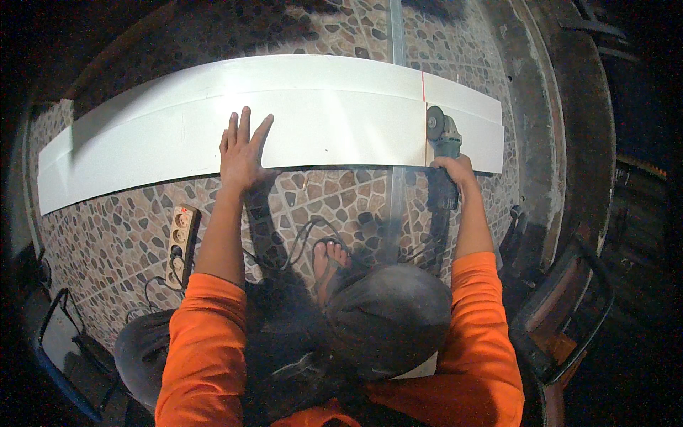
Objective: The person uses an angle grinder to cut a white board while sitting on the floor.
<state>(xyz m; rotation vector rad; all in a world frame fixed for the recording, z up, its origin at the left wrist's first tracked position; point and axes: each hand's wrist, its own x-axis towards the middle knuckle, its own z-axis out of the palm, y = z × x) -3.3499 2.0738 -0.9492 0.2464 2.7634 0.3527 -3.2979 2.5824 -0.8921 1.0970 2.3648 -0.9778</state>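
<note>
A long white panel (334,128) lies across in front of me, with a short red line and a thin brownish line crossing it near its right end. My left hand (243,148) rests on the panel near its front edge, fingers spread. My right hand (455,173) grips an angle grinder (447,142), whose disc (435,122) is at the thin line, over the panel's right part. I cannot tell whether the disc touches the surface or is spinning.
A power strip (181,245) with cables lies on the pebble-patterned floor (320,199) to my lower left. A metal bar (395,35) runs beneath the panel. Chair-like frames (558,306) stand at right and left. My bare foot and knees are below; a concrete ledge edges the right side.
</note>
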